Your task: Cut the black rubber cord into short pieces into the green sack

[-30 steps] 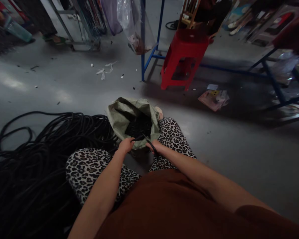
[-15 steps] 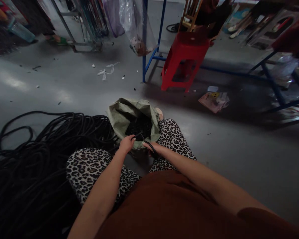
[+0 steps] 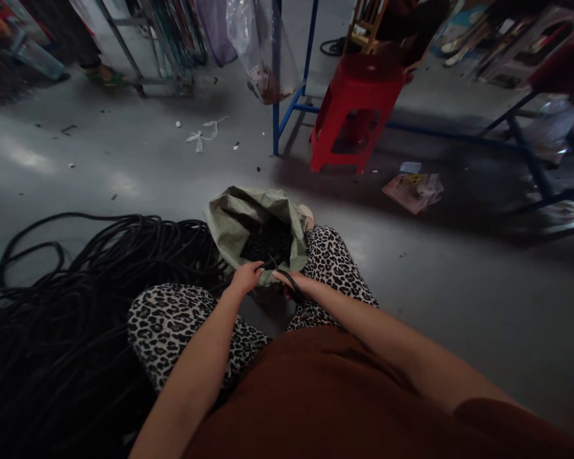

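Note:
Between my knees stands a pale green woven sack (image 3: 227, 236), its mouth open, with a dark mass of small black pieces (image 3: 270, 239) inside. My right hand (image 3: 291, 284) is closed around a pair of scissors (image 3: 294, 288) with black handles; the blades point up and left over the sack's near rim. My left hand (image 3: 247, 276) is closed on a black cord (image 3: 264, 264) whose end reaches toward the blades. A large heap of loose black cord (image 3: 86, 280) lies on the floor left of the sack. Fine detail at the blade tips is too small to tell.
A red plastic stool (image 3: 351, 115) stands ahead beside a blue metal frame (image 3: 276, 121) hung with a clear plastic bag (image 3: 263, 57). Flat plastic packets (image 3: 414, 191) and white scraps (image 3: 201, 137) lie on the grey floor. Another person's foot (image 3: 106, 75) shows at upper left.
My left hand has shifted slightly right, bringing the cord closer to the scissors. The scissors blades look closer together than before. The sack and cord heap have stayed in place.

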